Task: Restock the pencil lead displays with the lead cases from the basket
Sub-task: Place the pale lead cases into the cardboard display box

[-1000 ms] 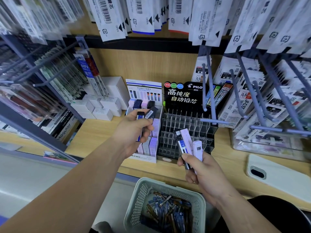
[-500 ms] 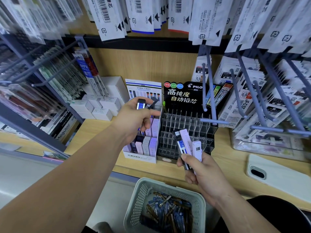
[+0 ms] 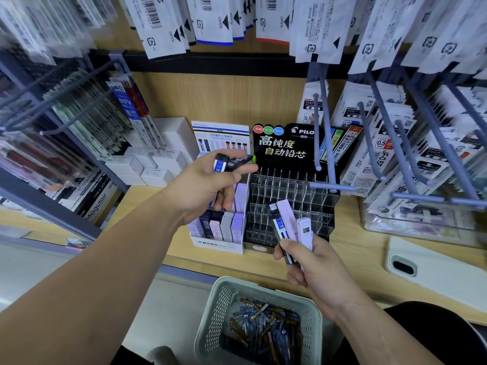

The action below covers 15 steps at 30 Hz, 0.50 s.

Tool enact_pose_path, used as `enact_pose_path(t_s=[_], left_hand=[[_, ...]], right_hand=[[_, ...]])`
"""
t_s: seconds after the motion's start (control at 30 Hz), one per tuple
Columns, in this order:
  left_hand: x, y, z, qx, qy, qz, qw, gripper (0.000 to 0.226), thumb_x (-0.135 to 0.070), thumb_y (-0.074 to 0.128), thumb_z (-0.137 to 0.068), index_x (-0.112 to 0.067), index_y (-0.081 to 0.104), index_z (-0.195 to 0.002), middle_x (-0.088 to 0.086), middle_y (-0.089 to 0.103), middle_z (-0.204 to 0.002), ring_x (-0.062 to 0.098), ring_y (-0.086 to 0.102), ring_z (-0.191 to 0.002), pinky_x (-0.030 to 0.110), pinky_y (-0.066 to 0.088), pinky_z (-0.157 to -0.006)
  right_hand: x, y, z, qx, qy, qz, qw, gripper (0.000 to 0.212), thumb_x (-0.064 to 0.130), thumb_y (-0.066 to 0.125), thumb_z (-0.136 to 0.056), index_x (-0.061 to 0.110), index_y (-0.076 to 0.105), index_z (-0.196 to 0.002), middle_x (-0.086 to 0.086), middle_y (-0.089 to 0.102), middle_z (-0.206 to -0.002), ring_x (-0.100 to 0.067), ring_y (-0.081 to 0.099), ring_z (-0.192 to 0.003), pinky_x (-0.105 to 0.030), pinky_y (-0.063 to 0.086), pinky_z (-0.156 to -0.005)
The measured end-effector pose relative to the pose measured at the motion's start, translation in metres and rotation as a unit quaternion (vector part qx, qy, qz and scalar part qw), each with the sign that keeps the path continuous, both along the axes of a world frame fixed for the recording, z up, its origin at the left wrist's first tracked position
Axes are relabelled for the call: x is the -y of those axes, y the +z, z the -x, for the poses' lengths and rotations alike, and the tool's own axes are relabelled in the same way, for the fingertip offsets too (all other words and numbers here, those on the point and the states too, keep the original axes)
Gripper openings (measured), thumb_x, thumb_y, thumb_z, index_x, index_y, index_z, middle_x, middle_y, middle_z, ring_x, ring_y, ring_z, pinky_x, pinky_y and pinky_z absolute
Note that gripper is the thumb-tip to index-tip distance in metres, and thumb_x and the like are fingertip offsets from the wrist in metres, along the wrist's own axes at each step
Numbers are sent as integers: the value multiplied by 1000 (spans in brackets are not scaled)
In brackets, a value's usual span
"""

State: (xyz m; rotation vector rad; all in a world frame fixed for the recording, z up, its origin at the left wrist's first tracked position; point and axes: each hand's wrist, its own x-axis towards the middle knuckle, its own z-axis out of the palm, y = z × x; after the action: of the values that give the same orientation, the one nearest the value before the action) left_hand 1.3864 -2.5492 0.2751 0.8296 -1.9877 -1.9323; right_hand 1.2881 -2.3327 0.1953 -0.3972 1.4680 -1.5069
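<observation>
While basket [image 3: 210,322] sits below, left hand [image 3: 208,188], right hand [image 3: 313,270] grip lead cases [image 3: 287,219].

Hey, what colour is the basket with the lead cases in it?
The basket is pale grey-green with perforated walls, seen in the head view.

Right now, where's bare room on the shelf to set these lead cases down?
Bare wood between the Pilot rack and the clear bin, and left of the Mono box. Crowded by the phone and under the pegs.
</observation>
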Motion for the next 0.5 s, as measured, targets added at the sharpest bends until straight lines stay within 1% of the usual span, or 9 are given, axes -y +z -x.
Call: enact_pose_path(t_s=[0.07,0.1,0.17,0.23,0.27,0.33,0.4,0.47,0.5], left_hand=[[0,0,1,-5,26,22,999,29,-9,59,-97,-13,57,-126,11,74,-110,22,54,-46,25,35,-39],[1,-1,2,-8,45,34,998,24,-13,60,-98,-12,60,-122,13,75,-103,23,54,-46,25,35,-39],[4,-5,3,-14,77,57,995,17,-16,54,-102,-11,64,-115,12,75,-84,23,53,-45,25,35,-40],[7,-8,4,-9,99,85,991,18,-22,56,-101,-13,69,-109,8,62,-60,20,45,-42,25,35,-43],[9,-8,5,2,108,97,989,19,-26,59,-100,-15,72,-106,5,53,-53,18,41,-41,23,34,-43],[11,-7,8,29,124,115,985,19,-32,65,-95,-17,75,-101,2,46,-49,15,38,-41,21,34,-44],[14,-6,13,37,141,139,979,14,-30,70,-92,-18,76,-96,2,50,-52,14,40,-42,22,36,-44],[19,-5,18,29,156,188,969,7,-24,77,-87,-19,75,-90,6,62,-61,16,47,-45,31,45,-47],[22,-5,20,26,164,215,962,8,-23,80,-83,-19,74,-87,5,66,-66,19,53,-47,37,51,-52]], right_hand=[[-1,1,0,-1,0,2,1000,15,11,57,-99,4,63,-110,-8,67,-83,-14,32,-48,-29,38,-50],[-1,1,0,-1,0,2,1000,15,11,57,-99,5,63,-110,-8,67,-83,-14,32,-48,-29,38,-50],[-1,0,0,0,-2,2,1000,13,11,58,-98,4,63,-108,-8,67,-83,-15,32,-49,-29,38,-50],[-1,0,-1,1,-3,4,1000,11,11,58,-98,3,63,-104,-10,66,-83,-15,32,-48,-29,38,-49],[0,0,-1,1,-3,4,1000,10,11,58,-98,3,63,-102,-10,66,-83,-15,31,-48,-29,38,-49],[0,-1,-2,-1,-1,5,1000,9,11,58,-98,4,63,-103,-10,66,-82,-14,32,-47,-29,38,-49],[1,-1,-2,-2,1,6,1000,9,11,58,-99,6,63,-104,-11,65,-82,-14,32,-46,-29,38,-49],[1,-1,-2,-3,4,7,1000,9,11,59,-98,6,63,-105,-11,65,-82,-14,32,-46,-29,38,-49],[1,-1,-2,-3,5,7,1000,10,11,59,-98,6,63,-105,-10,65,-82,-14,32,-46,-29,38,-49]])
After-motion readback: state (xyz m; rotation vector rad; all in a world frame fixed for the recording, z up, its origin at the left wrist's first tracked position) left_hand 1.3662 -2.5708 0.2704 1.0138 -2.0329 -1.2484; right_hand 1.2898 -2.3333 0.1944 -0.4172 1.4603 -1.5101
